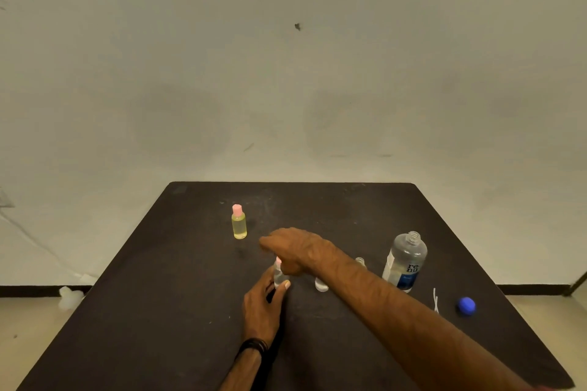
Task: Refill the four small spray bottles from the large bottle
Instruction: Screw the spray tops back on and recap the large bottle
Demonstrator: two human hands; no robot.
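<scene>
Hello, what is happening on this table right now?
A person's left hand holds a small clear bottle upright on the dark table, while the right hand is at its pink top. The large bottle stands open at the right, its blue cap lying nearby. A yellow bottle stands apart, capped.

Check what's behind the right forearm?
Behind the right forearm: an open bottle neck and a white base show. What lies between them is covered.

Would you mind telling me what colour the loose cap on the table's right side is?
Blue: the loose cap shows clearly in the head view.
</scene>
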